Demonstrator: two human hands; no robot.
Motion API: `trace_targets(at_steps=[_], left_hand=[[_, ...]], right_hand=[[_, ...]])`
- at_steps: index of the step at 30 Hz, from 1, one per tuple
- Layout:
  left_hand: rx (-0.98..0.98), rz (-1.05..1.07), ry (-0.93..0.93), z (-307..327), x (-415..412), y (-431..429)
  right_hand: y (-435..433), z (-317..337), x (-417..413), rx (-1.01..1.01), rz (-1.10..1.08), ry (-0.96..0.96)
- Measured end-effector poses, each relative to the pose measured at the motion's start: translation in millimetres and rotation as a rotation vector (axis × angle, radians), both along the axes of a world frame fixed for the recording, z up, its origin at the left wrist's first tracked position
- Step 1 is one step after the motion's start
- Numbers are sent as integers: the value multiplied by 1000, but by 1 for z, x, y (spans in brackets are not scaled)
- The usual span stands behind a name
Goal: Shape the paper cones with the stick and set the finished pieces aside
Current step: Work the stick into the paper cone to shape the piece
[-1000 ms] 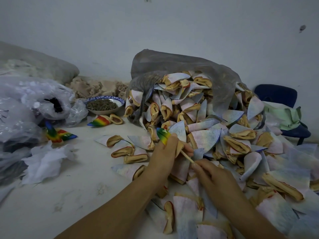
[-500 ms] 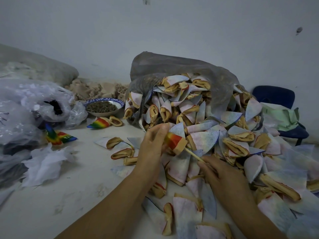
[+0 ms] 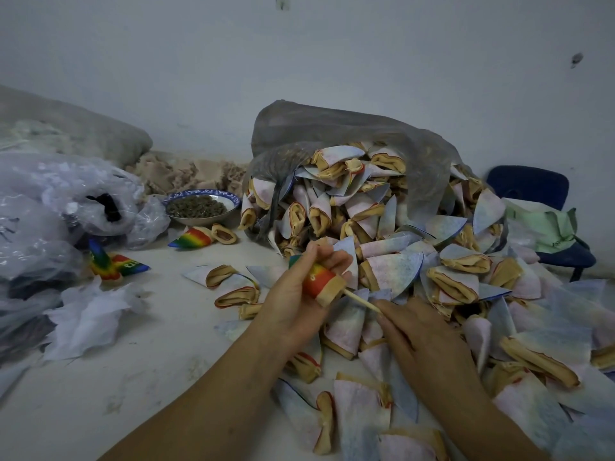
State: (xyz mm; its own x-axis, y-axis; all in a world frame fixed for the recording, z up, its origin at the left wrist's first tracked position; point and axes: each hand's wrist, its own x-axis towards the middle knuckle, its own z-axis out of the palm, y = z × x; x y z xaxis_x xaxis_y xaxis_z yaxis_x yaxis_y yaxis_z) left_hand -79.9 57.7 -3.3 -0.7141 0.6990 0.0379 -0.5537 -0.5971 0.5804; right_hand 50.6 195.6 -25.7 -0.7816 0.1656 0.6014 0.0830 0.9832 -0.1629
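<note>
Finished rainbow pieces (image 3: 191, 237) lie aside at the worktop's (image 3: 149, 344) far left, clear of the work. Your left hand (image 3: 293, 304) curls its fingers (image 3: 319, 257) round the rainbow cone (image 3: 321, 281), mouth turned right so the stick (image 3: 361, 302), pinched by your right hand (image 3: 426, 334), can push inside; the unshaped pile (image 3: 392, 271) lies just beyond. A second ago the cone's green tip showed; now its red band and tan mouth do.

The left hand (image 3: 289, 307) fingers wrap a matt, tan-rimmed rainbow paper cone (image 3: 317, 277), the right hand (image 3: 422, 337) fingertips pinch a smooth pale wooden stick (image 3: 361, 300), and beyond them lies a filmy grey plastic bag (image 3: 332, 128).
</note>
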Motion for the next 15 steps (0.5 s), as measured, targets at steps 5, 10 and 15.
trace_targets(at_steps=[5,10,15], left_hand=[[37,138,-18,-1,-3,0],[44,197,50,-2,-1,4],[26,177,127,-2,8,10]], right_hand=[[3,1,3,3,9,-6],[-4,-1,4,-48,21,5],[-8,-4,4,-204,33,-26]])
